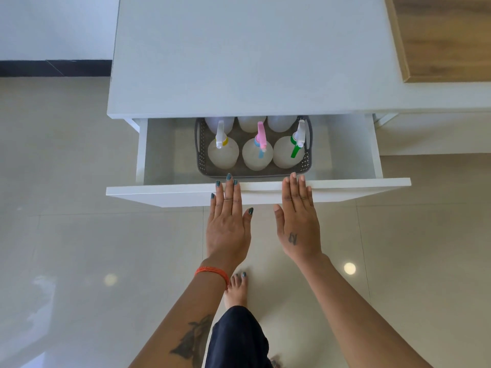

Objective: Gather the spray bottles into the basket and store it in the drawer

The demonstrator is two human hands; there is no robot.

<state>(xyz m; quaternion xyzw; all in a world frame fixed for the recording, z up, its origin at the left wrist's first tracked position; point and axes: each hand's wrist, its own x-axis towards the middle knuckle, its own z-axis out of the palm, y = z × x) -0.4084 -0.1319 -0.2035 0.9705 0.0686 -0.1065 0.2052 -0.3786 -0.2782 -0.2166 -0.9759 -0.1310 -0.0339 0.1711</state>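
Your left hand (228,221) and right hand (298,219) lie flat on the smooth white front panel of the drawer (170,193), fingers straight and close together, holding nothing. The drawer is half open under the matte white counter (247,54). Inside, the grey perforated plastic basket (203,144) sits at 12 o'clock from your hands, near the front wall, with free room at 9 and 3 o'clock. It holds round translucent spray bottles (222,155) with yellow, pink and green nozzles; a back row of perhaps three more is half hidden by the counter edge. No label is readable. Glossy beige floor (93,235) tiles lie below.
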